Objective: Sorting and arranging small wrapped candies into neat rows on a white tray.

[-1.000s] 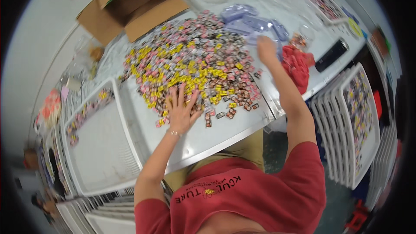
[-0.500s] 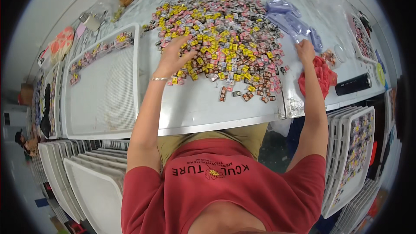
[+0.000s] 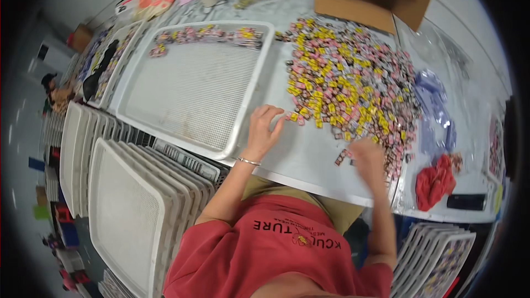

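Half a sec on, L hand (image 3: pixel 265 129) is nr pkt pile (image 3: pixel 353 80), thumb apart from fingers. R hand (image 3: pixel 369 161) leaves purple plastic (image 3: pixel 433 111); blurred, can't tell grip.

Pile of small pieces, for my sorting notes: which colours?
The pile mixes yellow, pink, dark and pale; head view shows best.

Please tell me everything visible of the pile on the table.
The pile is a loose spread of small, roughly rectangular pieces, many yellow or pink, others pale or dark. It lies on the table, right of the tray. The left hand is by its left edge, the blurred right hand at its near side; contact is unclear.
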`<state>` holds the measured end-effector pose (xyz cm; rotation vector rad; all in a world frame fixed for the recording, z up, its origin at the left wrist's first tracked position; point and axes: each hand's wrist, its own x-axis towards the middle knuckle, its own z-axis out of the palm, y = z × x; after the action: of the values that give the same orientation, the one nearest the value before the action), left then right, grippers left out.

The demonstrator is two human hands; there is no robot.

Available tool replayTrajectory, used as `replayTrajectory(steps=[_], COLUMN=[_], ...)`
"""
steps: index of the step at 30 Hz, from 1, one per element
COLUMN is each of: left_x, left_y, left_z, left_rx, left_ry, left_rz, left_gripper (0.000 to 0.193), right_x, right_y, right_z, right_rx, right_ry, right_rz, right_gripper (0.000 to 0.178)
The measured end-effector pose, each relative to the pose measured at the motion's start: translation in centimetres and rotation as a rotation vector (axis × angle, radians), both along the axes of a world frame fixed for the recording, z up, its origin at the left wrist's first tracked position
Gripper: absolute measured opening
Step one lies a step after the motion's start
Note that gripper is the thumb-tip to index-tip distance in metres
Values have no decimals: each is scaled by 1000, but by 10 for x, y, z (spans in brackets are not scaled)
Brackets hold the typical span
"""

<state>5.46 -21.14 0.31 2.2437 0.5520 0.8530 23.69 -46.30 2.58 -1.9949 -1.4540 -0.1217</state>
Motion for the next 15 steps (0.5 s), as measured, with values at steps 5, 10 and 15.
replayTrajectory(steps=[5, 10, 15], left_x=[-35, -55, -68], left_y=[21, 46, 56], left_z=[28, -29, -17], left_rx=[401, 124, 28], left_ry=[285, 265, 245], left_rz=[340, 145, 65], left_gripper=[53, 72, 77], right_x=[-95, -106, -86], right_y=[39, 55, 56], right_z=[-46, -53, -45], right_rx=[-143, -219, 21], right_ry=[-17, 27, 255], right_rz=[175, 93, 87], right_gripper=[4, 11, 16])
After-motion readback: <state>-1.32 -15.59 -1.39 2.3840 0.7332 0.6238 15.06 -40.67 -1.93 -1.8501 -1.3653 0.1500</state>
